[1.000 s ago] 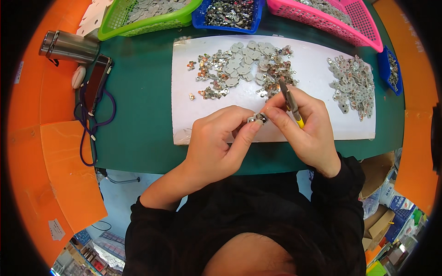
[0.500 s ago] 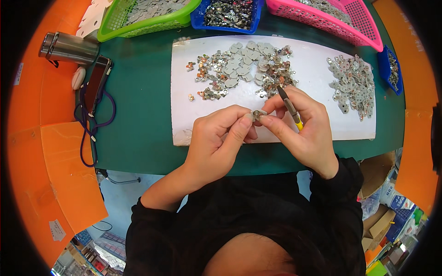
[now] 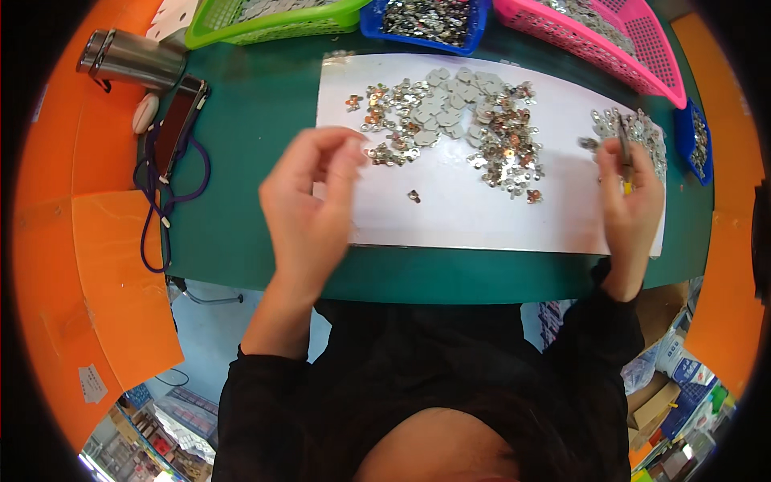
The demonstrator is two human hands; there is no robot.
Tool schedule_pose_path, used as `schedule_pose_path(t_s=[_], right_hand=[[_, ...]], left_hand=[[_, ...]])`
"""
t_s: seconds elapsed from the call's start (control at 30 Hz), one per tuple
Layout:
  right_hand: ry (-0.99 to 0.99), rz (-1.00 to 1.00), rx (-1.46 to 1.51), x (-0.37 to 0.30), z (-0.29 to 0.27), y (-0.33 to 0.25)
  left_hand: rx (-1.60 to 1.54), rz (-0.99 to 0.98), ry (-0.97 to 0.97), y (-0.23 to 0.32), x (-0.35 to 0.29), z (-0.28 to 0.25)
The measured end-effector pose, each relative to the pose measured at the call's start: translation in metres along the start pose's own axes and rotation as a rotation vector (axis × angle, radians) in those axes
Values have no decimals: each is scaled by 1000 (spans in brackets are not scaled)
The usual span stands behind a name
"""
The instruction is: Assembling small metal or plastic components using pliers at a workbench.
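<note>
One dark part (image 3: 589, 143) showed as a blur just left of the right hand (image 3: 633, 197), by the edge of the right heap (image 3: 654, 140); whether it lay on the board (image 3: 474, 225) or hung above it could not be told. That hand was curled around the pliers (image 3: 625, 153), tip pointing away from the body. The left hand (image 3: 312, 197) hung by the clips (image 3: 391, 153) on the board's left, thumb and forefinger drawn close; the blur hid whether they pinched anything.

The step in hand seemed to be setting a piece down at right while the left hand was poised for a clip. Picking one would call for a fine pinch that left its neighbours undisturbed.

Between the hands lay a lone clip (image 3: 414, 195), the grey plates (image 3: 454, 98) and the silver parts (image 3: 508, 161). Beyond the board, on the green surface (image 3: 249, 120), stood a green basket (image 3: 277, 30), a blue tray (image 3: 426, 40) and a pink basket (image 3: 598, 58).
</note>
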State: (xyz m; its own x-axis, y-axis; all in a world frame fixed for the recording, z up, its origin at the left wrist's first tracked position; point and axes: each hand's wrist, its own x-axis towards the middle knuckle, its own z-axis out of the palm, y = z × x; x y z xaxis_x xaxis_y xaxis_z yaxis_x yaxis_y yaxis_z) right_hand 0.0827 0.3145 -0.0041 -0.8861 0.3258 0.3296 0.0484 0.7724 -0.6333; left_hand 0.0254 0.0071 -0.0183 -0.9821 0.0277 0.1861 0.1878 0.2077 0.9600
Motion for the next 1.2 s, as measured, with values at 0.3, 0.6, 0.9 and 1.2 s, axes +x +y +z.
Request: schedule_pose_path(t_s=[0.3,0.6,0.9,1.2], right_hand=[[117,77,-65,7,-12,22],[-157,-116,179,-8,23,-37],[-223,-43,329,-15,22,-35],[-421,-193,404,-26,45,-61]], left_hand=[[515,247,-178,-4,7,-6],[479,495,-366,-2,15,61],[366,419,-461,-5,21,46],[-49,119,-405,-1,-16,25]])
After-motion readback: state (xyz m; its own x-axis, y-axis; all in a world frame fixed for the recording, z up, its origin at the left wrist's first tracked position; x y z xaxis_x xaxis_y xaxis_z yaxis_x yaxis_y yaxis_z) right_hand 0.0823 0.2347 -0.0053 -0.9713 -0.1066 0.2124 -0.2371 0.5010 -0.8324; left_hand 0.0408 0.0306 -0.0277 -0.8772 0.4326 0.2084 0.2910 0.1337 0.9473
